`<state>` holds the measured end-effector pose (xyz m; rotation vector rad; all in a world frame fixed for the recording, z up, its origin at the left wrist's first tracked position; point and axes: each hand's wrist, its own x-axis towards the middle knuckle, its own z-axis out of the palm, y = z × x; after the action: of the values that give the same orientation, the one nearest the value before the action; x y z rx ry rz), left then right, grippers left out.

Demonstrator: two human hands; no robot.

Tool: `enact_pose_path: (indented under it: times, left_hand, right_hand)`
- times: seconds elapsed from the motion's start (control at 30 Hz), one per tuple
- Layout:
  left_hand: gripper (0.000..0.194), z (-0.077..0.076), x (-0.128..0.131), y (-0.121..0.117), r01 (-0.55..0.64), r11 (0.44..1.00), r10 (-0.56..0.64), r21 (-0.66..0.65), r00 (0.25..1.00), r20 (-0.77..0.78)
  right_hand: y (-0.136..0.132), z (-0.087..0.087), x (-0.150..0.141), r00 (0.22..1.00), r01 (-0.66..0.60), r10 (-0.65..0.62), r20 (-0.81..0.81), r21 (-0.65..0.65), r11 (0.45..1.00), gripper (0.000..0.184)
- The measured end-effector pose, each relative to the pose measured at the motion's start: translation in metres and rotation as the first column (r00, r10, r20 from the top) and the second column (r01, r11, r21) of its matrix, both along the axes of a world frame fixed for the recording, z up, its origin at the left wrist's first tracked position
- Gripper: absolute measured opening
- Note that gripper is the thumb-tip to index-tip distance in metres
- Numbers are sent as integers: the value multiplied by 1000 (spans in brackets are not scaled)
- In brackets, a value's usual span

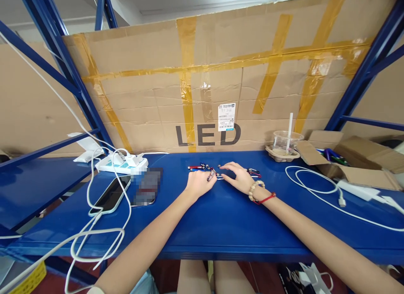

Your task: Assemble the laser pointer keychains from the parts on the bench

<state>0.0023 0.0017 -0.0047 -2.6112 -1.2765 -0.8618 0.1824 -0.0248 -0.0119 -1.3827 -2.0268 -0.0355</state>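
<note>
My left hand (201,183) is closed, its fingers curled around a small silvery-pink piece (211,175) above the blue shelf (214,218). Just to its right, my right hand (238,177) has thumb and fingers apart, with a beaded bracelet and a red cord at the wrist. Beyond my left hand lies a slim red pen-shaped thing (195,167) with dark and shiny small parts at its end. More small black, silver and red pieces (253,172) lie beyond my right hand, partly hidden by it. Tiny bits between the hands are too small to name.
At left are a white power strip (109,163), a phone (112,195), a second dark phone-like device (147,186) and tangled white cables (97,233). At right stand a plastic cup (286,141) with a straw, an opened cardboard box (362,176) and a coiled white cable (311,193).
</note>
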Motion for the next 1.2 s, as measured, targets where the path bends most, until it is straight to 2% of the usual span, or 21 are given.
enact_pose_path:
  times: [0.1,0.17,0.27,0.33,0.43,0.5,0.6,0.67,0.77,0.9,1.07,1.2]
  left_hand:
    - [31,-1,0,-2,241,970,-236,26,963,-134]
    - [31,1,0,-5,331,944,-325,-4,925,-197]
    - [33,6,1,-8,315,948,-316,-39,926,-208]
    - [36,8,0,-9,295,955,-297,-43,930,-216]
    - [39,8,-1,-7,287,957,-291,-49,932,-217]
    - [42,8,-2,-6,302,951,-309,-66,928,-209]
    - [43,7,-4,-4,325,941,-337,-94,922,-189]
    - [42,7,-5,-4,332,939,-343,-91,924,-167]
    - [39,7,-6,-2,335,941,-338,-46,933,-121]
    - [34,3,-5,0,257,965,-256,48,966,-31]
    - [32,-1,-2,5,122,983,-128,135,991,36]
    - [34,-2,-3,7,79,987,-82,138,997,16]
  right_hand:
    - [6,-2,0,1000,13,-13,9,30,999,26]
    - [7,2,4,997,67,-63,-54,73,995,24]
    - [5,15,16,962,181,-132,-241,197,963,22]
    - [3,23,25,911,285,-172,-375,270,920,22]
    - [0,31,33,835,396,-203,-511,302,867,23]
    - [-1,33,34,815,412,-202,-543,298,861,23]
    - [-3,33,30,862,355,-190,-471,290,889,22]
    - [-7,33,26,914,312,-219,-341,248,917,21]
    - [-14,37,21,943,325,-316,-102,87,942,18]
    - [-18,41,18,916,399,-385,110,-162,903,19]
    - [-15,37,23,896,445,-407,179,-326,834,22]
    - [-9,29,31,951,306,-289,108,-441,844,14]
